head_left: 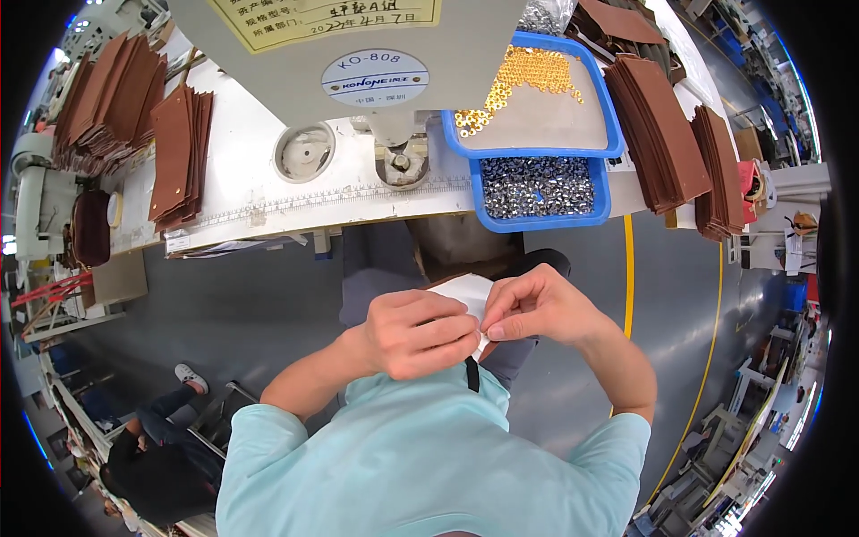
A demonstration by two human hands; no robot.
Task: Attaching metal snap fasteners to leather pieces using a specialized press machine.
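Note:
Close to my body, below the table's front edge, my left hand (419,335) and my right hand (539,306) meet over my lap. Between them is a thin white sheet (469,290), perhaps paper, with its upper part showing beyond the fingers. Both hands are closed, the thumbs and fingertips pinching the sheet near its lower end. A strip of brown shows at the sheet's edge. My fingers cover much of the sheet, so I cannot tell whether something small is in the pinch.
A grey press machine (295,54) overhangs the white worktable (358,202). Right of it, one blue tray (616,148) carries gold rings; another blue tray (501,224) holds small silver parts. Brown leather pieces are stacked left (181,152) and right (660,134). A person (161,465) sits behind, lower left.

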